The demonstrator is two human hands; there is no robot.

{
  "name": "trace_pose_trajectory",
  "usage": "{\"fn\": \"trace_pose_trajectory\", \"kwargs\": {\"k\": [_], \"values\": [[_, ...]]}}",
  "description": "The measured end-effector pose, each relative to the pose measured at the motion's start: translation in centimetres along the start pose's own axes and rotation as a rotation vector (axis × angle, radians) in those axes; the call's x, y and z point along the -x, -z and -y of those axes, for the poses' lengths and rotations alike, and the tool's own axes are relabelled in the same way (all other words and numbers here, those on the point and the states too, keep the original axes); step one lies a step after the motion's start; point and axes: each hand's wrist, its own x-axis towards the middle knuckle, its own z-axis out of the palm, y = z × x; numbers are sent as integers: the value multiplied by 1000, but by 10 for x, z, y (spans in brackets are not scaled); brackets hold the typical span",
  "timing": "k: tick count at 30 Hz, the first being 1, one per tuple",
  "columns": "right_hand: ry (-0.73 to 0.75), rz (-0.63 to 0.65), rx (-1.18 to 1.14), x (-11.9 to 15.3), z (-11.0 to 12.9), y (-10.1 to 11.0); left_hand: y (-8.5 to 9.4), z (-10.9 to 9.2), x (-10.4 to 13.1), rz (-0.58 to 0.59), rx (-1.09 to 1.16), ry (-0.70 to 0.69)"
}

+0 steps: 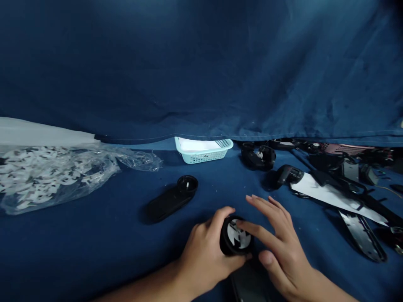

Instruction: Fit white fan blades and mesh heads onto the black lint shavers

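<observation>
My left hand [209,247] is wrapped round the round, cup-like end of a black plastic housing [224,237] near the front of the table. Inside that cup sits a white cut-out disc-like piece [243,240] with dark gaps. My right hand [280,245] has its fingers spread, and its index fingertip touches the white piece. Below the hands lies a long dark body [248,283]; whether it is part of the held housing I cannot tell. Another black housing [168,203], with a round cup and a small white peg, lies beyond my left hand.
A clear plastic bag [63,172] full of white pieces lies at the left. A light blue basket [204,157] stands at the back against a hanging blue cloth [201,71]. Black parts [258,156], a white strip [333,197] and a dark curved shell [362,237] crowd the right.
</observation>
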Motion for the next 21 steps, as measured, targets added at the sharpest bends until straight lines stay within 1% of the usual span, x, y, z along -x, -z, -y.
{"fn": "trace_pose_trajectory", "kwargs": {"k": [3, 5, 7, 9, 14, 17, 21], "values": [[-45, -30, -89, 2, 0, 3, 2, 3, 0, -39, 0, 12], [-12, -13, -129, 2, 0, 3, 5, 6, -1, -72, 1, 21], [43, 16, -121, 1, 1, 2, 9, 7, -4, -103, 9, -2], [76, -1, -80, -1, 2, 0, 12, 6, -7, -123, -2, -65], [75, -180, 76, 0, 4, -3, 19, -4, -11, -113, -110, -253], [49, -226, 131, 1, 6, 0, 21, -9, -11, -112, -181, -331], [31, -246, 140, 1, 8, 2, 22, -10, -8, -99, -247, -394]]}}
